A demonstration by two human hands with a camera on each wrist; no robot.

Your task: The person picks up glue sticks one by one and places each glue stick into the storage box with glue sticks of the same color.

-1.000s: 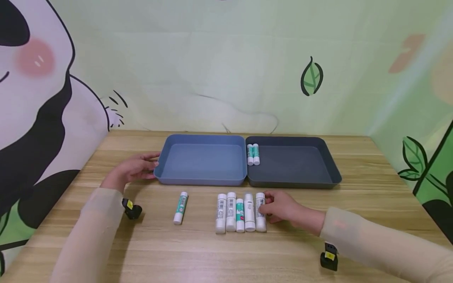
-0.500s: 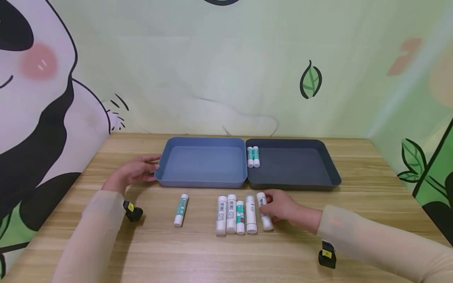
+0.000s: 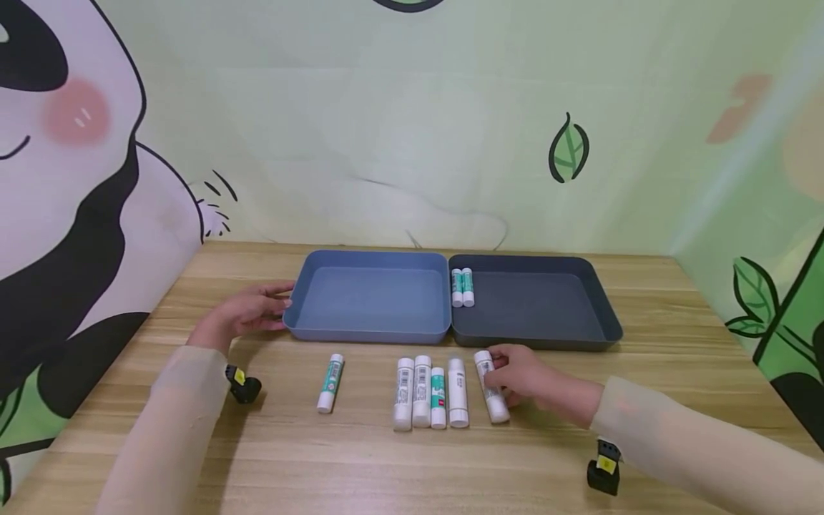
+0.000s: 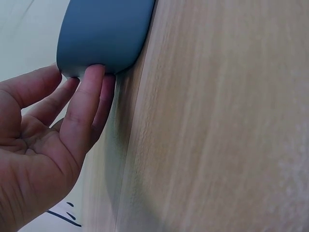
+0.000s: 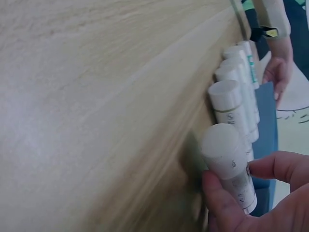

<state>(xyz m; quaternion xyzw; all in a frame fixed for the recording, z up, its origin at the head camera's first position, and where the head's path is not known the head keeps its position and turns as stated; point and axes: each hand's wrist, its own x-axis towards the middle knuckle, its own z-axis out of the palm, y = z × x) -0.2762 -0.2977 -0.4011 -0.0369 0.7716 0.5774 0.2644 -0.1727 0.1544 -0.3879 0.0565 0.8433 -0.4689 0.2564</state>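
Note:
In the head view, my right hand (image 3: 523, 373) pinches a white glue stick (image 3: 492, 395) between thumb and fingers, and it leans at a slant. The right wrist view shows its rounded white end (image 5: 223, 150) close over the table. Left of it lie several glue sticks side by side, among them a white one (image 3: 457, 393) and a shorter green-labelled one (image 3: 438, 398). Another green-and-white glue stick (image 3: 330, 384) lies alone further left. My left hand (image 3: 252, 309) touches the left end of the blue tray (image 3: 373, 304), its fingers extended to the tray's corner (image 4: 104, 43).
A dark grey tray (image 3: 541, 307) adjoins the blue tray on the right. Two small green-and-white glue sticks (image 3: 468, 287) lie in its left back corner. A printed wall cloth (image 3: 386, 143) stands behind the wooden table (image 3: 360, 465).
My right hand has shifted the white glue stick a little to the right, away from the row, and its lower end has swung to the right. My left hand stays at the blue tray.

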